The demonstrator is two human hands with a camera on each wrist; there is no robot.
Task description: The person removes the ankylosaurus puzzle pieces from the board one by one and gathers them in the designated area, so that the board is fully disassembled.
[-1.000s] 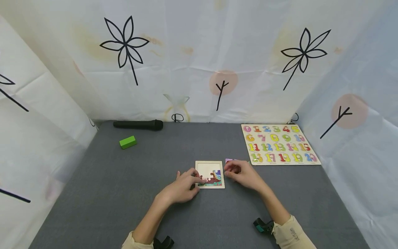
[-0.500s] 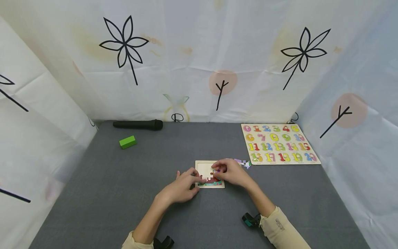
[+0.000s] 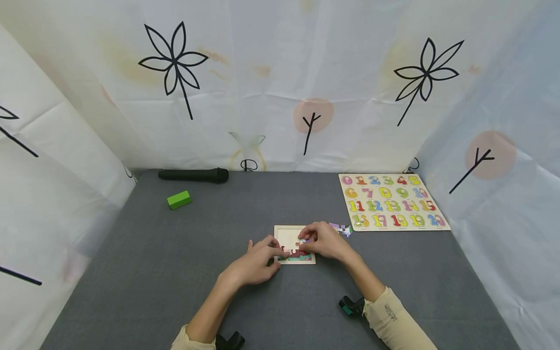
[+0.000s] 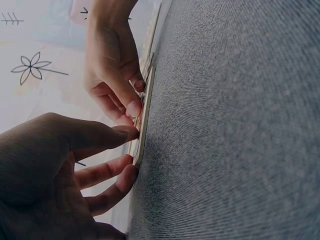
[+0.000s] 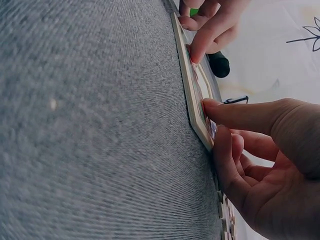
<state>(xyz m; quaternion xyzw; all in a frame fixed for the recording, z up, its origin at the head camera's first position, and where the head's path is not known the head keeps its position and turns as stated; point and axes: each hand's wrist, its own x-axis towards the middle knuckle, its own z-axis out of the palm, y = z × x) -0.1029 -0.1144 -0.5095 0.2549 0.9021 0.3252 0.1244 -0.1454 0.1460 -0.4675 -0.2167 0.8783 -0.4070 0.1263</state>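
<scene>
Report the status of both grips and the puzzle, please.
Left grip on puzzle, left side; right grip at its right, hiding part. Unfinished: upper left bare. Loose pieces beside number board.

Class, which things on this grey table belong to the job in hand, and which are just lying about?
Apparently for the job:
square pale wooden puzzle frame, touched by the left hand
colourful jigsaw pieces inside it, partly under the right hand
loose purple-and-white jigsaw pieces

Just lying about:
green rectangular block
black handheld microphone
cream rectangular number board

The right hand (image 3: 324,241) has moved left — from beside the puzzle (image 3: 287,235) onto it, lower centre of the frame.
</scene>
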